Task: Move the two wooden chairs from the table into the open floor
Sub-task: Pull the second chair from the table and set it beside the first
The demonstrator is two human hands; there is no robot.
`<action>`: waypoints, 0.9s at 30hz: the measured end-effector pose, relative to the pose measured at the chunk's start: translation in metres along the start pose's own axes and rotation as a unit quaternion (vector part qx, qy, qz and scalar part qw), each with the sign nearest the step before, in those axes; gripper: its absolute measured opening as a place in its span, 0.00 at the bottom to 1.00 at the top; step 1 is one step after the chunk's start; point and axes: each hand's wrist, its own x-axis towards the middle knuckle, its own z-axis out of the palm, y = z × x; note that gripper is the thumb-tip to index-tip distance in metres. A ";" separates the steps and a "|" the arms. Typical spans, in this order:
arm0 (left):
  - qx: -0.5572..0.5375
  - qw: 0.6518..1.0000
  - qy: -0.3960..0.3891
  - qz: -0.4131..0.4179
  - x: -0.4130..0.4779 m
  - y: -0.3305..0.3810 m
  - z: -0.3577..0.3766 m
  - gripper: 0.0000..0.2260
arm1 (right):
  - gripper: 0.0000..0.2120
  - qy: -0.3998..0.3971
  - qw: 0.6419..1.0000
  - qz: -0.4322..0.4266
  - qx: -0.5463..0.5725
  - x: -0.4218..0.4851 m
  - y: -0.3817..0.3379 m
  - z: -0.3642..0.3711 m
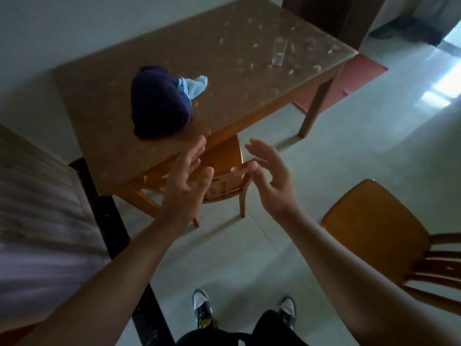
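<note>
Pale tiled floor (336, 158) runs from the person's feet out to the right, where it lies broad and bare. Both hands are raised in front of the body, empty, touching nothing. Left hand (185, 179) is spread flat, fingers straight and slightly apart, palm turned inward. Right hand (270, 176) is open too, fingers loosely curled, palm facing the left one. Both forearms reach forward and up from the lower corners toward the tucked chair (224, 171), whose seat sits under the near edge of the wooden table (237, 78) and whose curved backrest shows between the hands. A second chair (374, 228) stands clear of the table at lower right, on open floor. On the tabletop lie a dark blue bundle (158, 103) and a drinking glass (279, 52).
</note>
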 end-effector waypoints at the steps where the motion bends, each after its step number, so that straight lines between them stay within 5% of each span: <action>1: 0.005 1.000 -0.010 -0.015 0.002 -0.012 -0.011 0.27 | 0.32 -0.003 1.000 0.007 -0.017 0.001 0.005 0.012; 11: 0.083 0.992 -0.091 -0.024 0.042 -0.131 -0.067 0.40 | 0.39 -0.094 0.977 0.025 -0.189 0.043 0.097 0.103; 13: 0.149 0.980 -0.131 -0.025 0.053 -0.154 -0.066 0.44 | 0.43 -0.131 0.950 0.025 -0.282 0.052 0.119 0.107; 16: 0.331 0.917 -0.216 -0.057 0.071 -0.186 -0.061 0.49 | 0.45 -0.246 0.854 0.043 -0.456 0.065 0.145 0.101; 19: 0.470 0.829 -0.291 -0.081 0.082 -0.203 -0.051 0.44 | 0.25 -0.308 0.789 0.056 -0.529 0.077 0.159 0.098; 22: 0.498 0.816 -0.282 -0.078 0.090 -0.206 -0.052 0.30 | 0.08 -0.309 0.780 0.060 -0.540 0.088 0.162 0.092; 27: 0.532 0.780 -0.310 -0.110 0.091 -0.196 -0.063 0.17 | 0.01 -0.300 0.756 0.047 -0.579 0.096 0.164 0.072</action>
